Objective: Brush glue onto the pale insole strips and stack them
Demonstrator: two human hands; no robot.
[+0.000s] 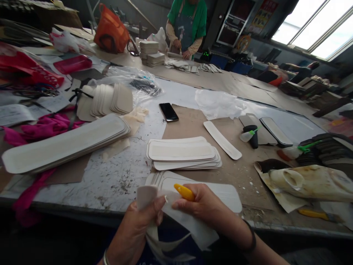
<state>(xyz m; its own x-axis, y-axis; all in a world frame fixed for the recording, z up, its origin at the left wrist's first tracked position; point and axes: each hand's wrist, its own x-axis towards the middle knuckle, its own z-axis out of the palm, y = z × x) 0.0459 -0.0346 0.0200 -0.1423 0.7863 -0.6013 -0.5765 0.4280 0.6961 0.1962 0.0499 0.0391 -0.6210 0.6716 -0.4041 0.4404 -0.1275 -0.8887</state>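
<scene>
My left hand (140,224) is closed on a pale, round-ended strip (146,195), its thumb pressed against the edge. Thin off-white material (168,246) hangs in curls below the fingers. My right hand (202,206) grips a yellow-handled tool (184,192), the handle's end pointing up and left; its working end is hidden. Just beyond both hands lies a fanned pile of white round-cornered panels (226,195). Behind that is a second stack of similar panels (182,151), and one single panel (223,140) rests at an angle to its right.
A long panel stack (63,143) and bundled pads (110,99) lie left. A phone (168,112) is mid-table. At right are a glue-stained container (306,180), a yellow-handled tool (314,213) and small bottles (246,136). A co-worker (187,25) stands across the table.
</scene>
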